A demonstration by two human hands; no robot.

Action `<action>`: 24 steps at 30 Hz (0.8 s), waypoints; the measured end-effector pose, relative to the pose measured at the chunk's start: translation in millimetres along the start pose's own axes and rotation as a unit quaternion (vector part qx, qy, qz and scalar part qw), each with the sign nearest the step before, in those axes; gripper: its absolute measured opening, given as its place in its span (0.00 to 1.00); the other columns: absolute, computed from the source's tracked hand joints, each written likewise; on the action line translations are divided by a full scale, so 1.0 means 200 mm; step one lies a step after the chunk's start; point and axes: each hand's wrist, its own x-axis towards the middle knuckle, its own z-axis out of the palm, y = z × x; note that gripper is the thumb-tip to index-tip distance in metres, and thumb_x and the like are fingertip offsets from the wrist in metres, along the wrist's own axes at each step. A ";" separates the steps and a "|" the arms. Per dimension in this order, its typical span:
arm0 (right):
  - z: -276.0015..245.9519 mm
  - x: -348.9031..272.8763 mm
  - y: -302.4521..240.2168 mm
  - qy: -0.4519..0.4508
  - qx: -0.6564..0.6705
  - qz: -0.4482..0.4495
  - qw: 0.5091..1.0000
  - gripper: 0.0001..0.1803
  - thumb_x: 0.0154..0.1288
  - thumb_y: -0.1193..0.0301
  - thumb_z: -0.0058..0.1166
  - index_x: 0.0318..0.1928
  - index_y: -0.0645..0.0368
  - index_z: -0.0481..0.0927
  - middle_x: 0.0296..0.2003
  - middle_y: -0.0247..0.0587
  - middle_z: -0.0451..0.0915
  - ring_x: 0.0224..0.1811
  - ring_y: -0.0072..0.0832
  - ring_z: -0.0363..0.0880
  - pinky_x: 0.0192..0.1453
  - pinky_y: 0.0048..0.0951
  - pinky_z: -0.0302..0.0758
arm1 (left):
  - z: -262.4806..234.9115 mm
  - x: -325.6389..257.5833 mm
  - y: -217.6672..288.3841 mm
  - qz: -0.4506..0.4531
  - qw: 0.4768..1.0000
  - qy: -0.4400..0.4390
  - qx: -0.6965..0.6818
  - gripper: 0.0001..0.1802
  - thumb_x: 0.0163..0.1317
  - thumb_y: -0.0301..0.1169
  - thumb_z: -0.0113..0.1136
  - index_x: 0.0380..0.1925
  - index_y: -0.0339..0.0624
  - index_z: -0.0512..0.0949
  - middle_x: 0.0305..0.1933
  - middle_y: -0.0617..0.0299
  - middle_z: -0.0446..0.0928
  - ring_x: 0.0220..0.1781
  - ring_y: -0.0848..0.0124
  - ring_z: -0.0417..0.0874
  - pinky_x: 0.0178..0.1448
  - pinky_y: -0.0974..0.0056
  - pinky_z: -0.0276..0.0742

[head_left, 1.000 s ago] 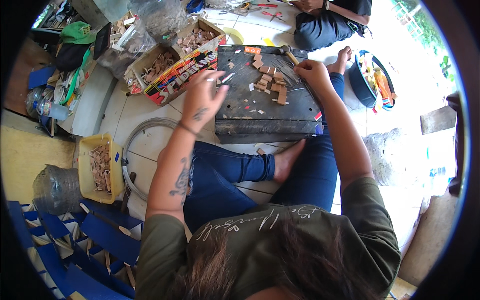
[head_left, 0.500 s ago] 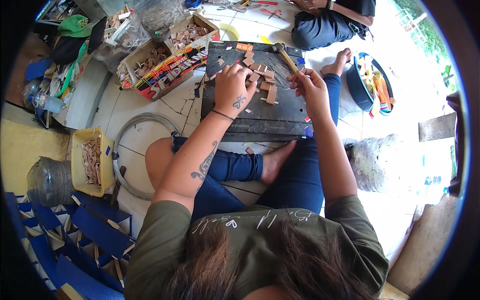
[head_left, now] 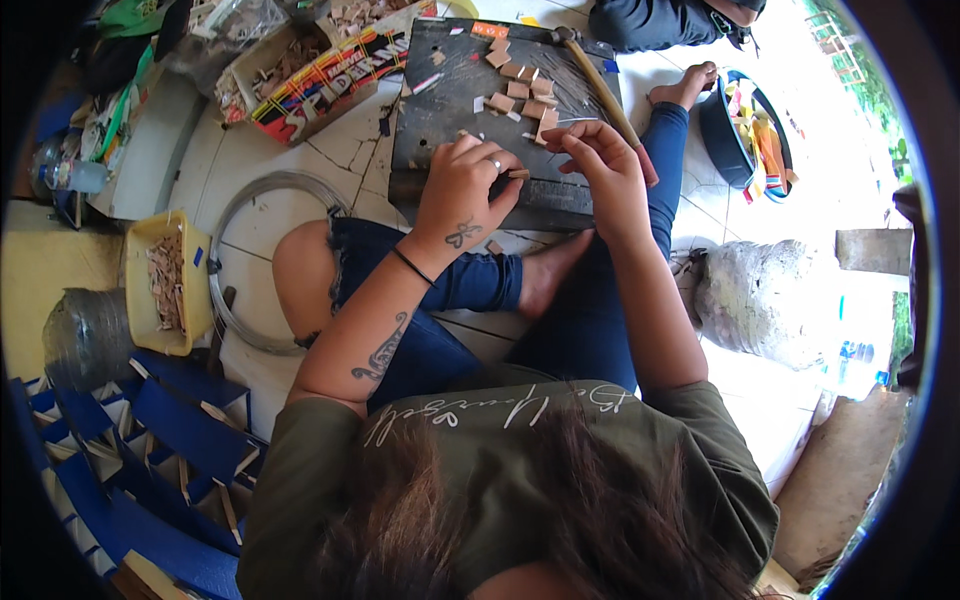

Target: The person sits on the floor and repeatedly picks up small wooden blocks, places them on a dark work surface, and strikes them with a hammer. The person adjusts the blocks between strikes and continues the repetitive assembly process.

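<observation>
My left hand point(head_left: 462, 185), with a ring on one finger, pinches a small wooden block point(head_left: 518, 173) above the near edge of a dark work board point(head_left: 430, 130). To its right, my right hand point(head_left: 612, 180) is raised with thumb and forefinger drawn together; whatever is between the tips is too small to make out. Those fingertips are close to a loose group of small brown wooden blocks point(head_left: 518, 90) on the board. A hammer point(head_left: 595, 80) lies slanted along the board's right side, its head at the far edge and its reddish handle end beside my right hand.
A printed cardboard box point(head_left: 330, 95) of wooden pieces stands at the far left. Nearer are a yellow bin point(head_left: 195, 290) of pieces, a wire coil point(head_left: 235, 310) and blue partitioned boxes point(head_left: 185, 410). At right is a dark tub point(head_left: 715, 140) of colourful strips. Another person point(head_left: 650, 22) sits beyond the board.
My right hand has let go of the hammer, which now lies on the board. My left hand has come away from the group of blocks toward the near edge, with one block.
</observation>
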 end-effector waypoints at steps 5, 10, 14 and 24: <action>0.02 -0.04 0.02 0.012 -0.031 -0.021 0.999 0.04 0.69 0.75 0.56 0.41 0.63 0.77 0.38 0.37 0.83 0.39 0.18 0.79 0.41 0.18 0.73 | 0.00 0.00 0.02 0.034 0.996 -0.035 0.071 0.07 0.50 0.28 0.68 0.30 0.45 0.82 0.35 0.66 0.78 0.42 0.63 0.76 0.46 0.58 0.70; 0.03 -0.08 0.02 0.003 -0.051 -0.040 0.998 0.04 0.68 0.78 0.56 0.41 0.65 0.76 0.38 0.38 0.83 0.40 0.20 0.81 0.43 0.19 0.76 | 0.02 0.00 0.01 0.025 0.998 -0.027 0.052 0.07 0.51 0.28 0.68 0.30 0.45 0.81 0.35 0.65 0.77 0.42 0.62 0.76 0.47 0.57 0.70; 0.03 -0.10 0.02 0.024 -0.120 -0.090 0.988 0.04 0.68 0.79 0.57 0.41 0.65 0.77 0.38 0.39 0.83 0.39 0.21 0.81 0.43 0.20 0.77 | 0.02 -0.01 0.00 0.018 1.000 -0.004 0.008 0.07 0.51 0.28 0.68 0.31 0.44 0.81 0.35 0.64 0.78 0.39 0.62 0.77 0.46 0.58 0.71; 0.01 -0.10 -0.02 0.058 0.009 -0.078 0.995 0.04 0.67 0.81 0.57 0.41 0.65 0.76 0.36 0.36 0.83 0.38 0.18 0.81 0.43 0.19 0.77 | 0.02 0.01 0.04 -0.067 0.989 0.015 -0.127 0.08 0.56 0.22 0.65 0.37 0.39 0.80 0.31 0.62 0.81 0.34 0.71 0.82 0.40 0.67 0.76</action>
